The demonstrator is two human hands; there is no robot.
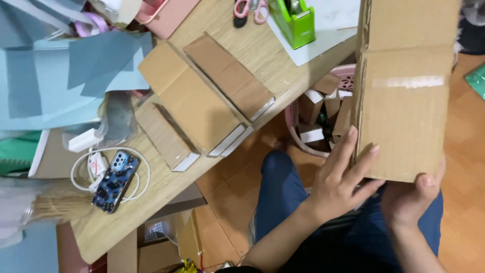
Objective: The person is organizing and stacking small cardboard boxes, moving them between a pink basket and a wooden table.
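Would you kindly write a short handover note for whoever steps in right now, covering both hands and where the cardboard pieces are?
Left hand: open, fingers spread against the left edge of the large cardboard sheet.
Right hand: grips the sheet's bottom edge from below, thumb over the front.
The sheet is held up above the lap; a strip of clear tape crosses it near a fold.
On the wooden table: a pile of folded cardboard pieces, a green tape dispenser, pink-handled scissors and a phone.
A pink basket on the floor holds small cardboard boxes.
Done: several pieces lie folded. Left: the sheet in hand is still flat.
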